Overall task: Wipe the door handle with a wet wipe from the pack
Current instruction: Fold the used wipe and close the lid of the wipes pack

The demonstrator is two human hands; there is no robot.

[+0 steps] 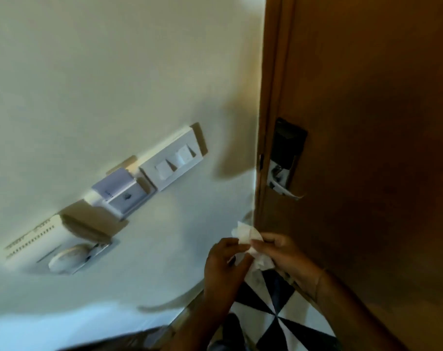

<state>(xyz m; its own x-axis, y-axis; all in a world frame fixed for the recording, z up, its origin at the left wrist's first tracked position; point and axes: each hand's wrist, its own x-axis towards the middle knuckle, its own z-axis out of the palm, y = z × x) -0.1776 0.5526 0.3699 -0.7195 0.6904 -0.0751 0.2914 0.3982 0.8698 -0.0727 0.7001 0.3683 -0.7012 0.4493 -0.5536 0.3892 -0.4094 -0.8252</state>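
Observation:
A white wet wipe (pixel 248 233) is held crumpled between both of my hands, low in the view beside the door's edge. My left hand (pixel 224 264) pinches its left side and my right hand (pixel 285 254) grips its right side. Above them, the door handle (pixel 282 184) is a shiny metal lever under a dark lock plate (pixel 287 143) on the brown wooden door (pixel 367 122). Neither hand touches the handle. The pack of wipes is not in view.
On the cream wall at left sit a white switch plate (pixel 176 159), a white card holder (pixel 119 195) and a vented box with a round knob (pixel 63 257). Black and white floor tiles (pixel 271 312) show below my hands.

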